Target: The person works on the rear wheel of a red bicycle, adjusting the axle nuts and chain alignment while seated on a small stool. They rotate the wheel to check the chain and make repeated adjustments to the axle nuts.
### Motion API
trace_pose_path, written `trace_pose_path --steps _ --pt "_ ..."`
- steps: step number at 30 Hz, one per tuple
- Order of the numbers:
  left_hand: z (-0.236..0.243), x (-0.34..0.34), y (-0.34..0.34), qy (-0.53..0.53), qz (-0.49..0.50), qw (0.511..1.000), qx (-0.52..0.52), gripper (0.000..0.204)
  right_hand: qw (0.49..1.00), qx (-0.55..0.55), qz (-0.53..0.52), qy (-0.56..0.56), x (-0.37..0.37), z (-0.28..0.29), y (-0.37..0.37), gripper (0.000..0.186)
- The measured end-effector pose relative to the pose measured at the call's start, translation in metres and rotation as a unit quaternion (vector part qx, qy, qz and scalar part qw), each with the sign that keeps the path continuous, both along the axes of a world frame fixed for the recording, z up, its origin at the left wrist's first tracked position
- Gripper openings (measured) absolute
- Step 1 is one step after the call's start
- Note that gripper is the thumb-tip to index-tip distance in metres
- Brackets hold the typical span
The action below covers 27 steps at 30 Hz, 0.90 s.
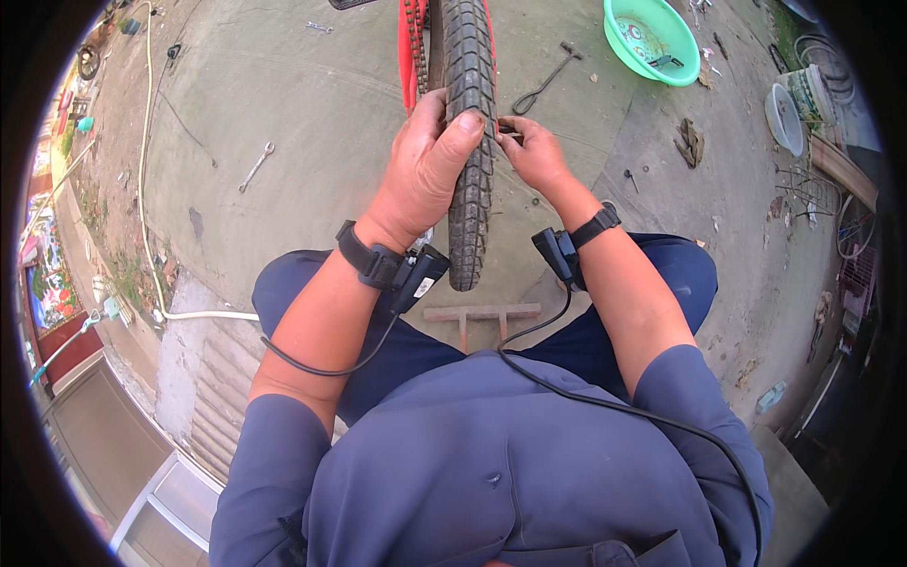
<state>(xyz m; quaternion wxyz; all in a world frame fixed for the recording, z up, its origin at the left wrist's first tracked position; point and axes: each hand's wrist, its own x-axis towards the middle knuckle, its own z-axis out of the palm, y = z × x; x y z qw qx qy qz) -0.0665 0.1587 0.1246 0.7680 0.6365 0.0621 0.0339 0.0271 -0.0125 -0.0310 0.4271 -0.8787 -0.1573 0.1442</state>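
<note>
A bicycle wheel with a knobbly black tire [470, 222] stands upright between my knees. My left hand [425, 161] is wrapped round the tire's left side, its thumb lying on the tread. On the wheel's other side, my right hand [534, 153] has its fingers closed close to the tire. A bit of something dark shows at those fingertips, too small to make out. Red frame parts [410, 57] flank the wheel at the top, with a chain [422, 47] just left of the tire.
A wrench [256, 167] lies on the ground to the left, and a looped metal tool [548, 79] to the right. Beyond stands a green basin [652, 42]. A brown glove-like scrap [690, 144] lies farther right. A pale hose [144, 170] runs along the left. Black cables [642, 411] trail from my wrist devices.
</note>
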Motion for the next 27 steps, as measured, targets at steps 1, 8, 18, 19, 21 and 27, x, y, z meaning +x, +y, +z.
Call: trace_pose_path --steps 1,8,18,19,21,27 --pt "0.0 -0.001 -0.001 0.002 0.003 1.0 0.017 0.06 1.0 0.004 -0.008 0.004 0.001 -0.002 -0.001 0.033" --pt "-0.005 -0.02 -0.006 -0.001 -0.008 0.993 0.121 0.076 0.994 0.069 0.019 0.087 0.014 -0.02 -0.014 0.036" --pt "-0.019 -0.028 0.004 -0.084 0.006 0.992 0.097 0.074 0.995 -0.009 0.083 0.047 0.027 0.066 -0.01 0.044" --pt "-0.021 -0.027 0.004 -0.103 0.019 0.991 0.087 0.071 0.993 0.039 0.109 0.03 0.024 0.08 -0.007 0.044" --pt "-0.025 -0.024 0.014 -0.07 0.041 0.995 0.059 0.062 0.993 0.076 0.072 0.053 0.015 0.1 0.002 0.044" --pt "-0.033 -0.012 0.054 0.13 0.141 0.98 -0.056 0.041 0.954 0.263 0.122 0.08 -0.019 0.132 0.004 0.04"
